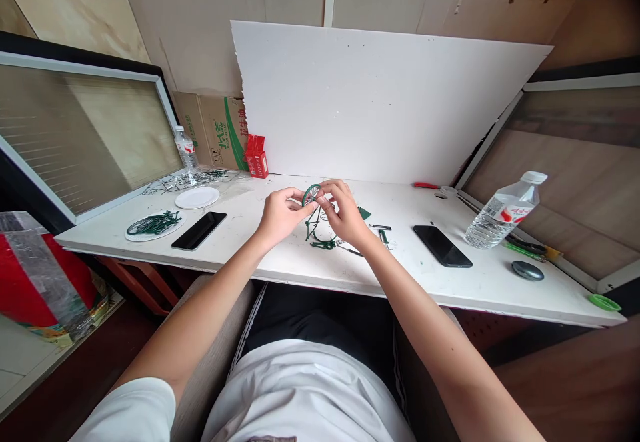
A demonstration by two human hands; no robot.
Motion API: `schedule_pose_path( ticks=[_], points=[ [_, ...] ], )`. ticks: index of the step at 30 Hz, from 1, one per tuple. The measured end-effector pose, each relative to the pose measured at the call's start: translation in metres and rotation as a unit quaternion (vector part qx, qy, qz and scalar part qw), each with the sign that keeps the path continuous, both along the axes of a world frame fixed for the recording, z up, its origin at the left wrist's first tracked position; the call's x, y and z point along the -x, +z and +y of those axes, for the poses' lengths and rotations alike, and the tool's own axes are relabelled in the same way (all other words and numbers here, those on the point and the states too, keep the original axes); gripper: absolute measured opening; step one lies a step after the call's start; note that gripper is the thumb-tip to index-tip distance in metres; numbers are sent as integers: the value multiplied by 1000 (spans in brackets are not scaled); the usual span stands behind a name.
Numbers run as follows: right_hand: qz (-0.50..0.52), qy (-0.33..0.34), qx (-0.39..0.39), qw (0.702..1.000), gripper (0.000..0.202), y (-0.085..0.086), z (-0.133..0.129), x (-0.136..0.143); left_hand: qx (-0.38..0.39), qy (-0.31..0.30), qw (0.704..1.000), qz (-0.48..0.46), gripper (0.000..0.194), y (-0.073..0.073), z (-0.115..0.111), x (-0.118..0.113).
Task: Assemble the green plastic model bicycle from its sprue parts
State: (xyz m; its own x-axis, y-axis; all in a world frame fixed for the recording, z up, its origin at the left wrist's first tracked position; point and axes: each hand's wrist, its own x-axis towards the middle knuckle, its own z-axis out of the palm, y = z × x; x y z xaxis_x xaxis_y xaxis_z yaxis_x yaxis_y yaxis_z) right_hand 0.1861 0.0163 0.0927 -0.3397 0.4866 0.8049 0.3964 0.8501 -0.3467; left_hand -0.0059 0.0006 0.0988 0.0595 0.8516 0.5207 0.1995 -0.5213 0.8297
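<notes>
Between my two hands, above the middle of the white table, is a small green spoked wheel (311, 193), which looks like part of a model bicycle. My left hand (283, 213) pinches its left edge between thumb and fingers. On the other side, my right hand (344, 212) has thumb and fingertips closed at the wheel's hub. Thin dark green frame parts (320, 227) show just below the fingers, partly covered by the right hand; whether they join the wheel I cannot tell. Loose green pieces (383, 235) lie right of the right wrist.
At left, a plate of green parts (155, 224), a white plate (197, 197) and a phone (199, 231). At right, another phone (442, 246), a water bottle (506, 212) and a dark oval object (527, 270). A white board (385, 102) stands behind, beside a carton (220, 132) and red box (257, 157).
</notes>
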Motion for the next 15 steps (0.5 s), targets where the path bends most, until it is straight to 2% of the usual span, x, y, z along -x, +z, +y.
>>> schedule_pose_path(
  ticks=[15],
  points=[
    [9,-6,0,1000,20,-4,2,2,-45,45,998,14,25,-1,-4,-4]
  ],
)
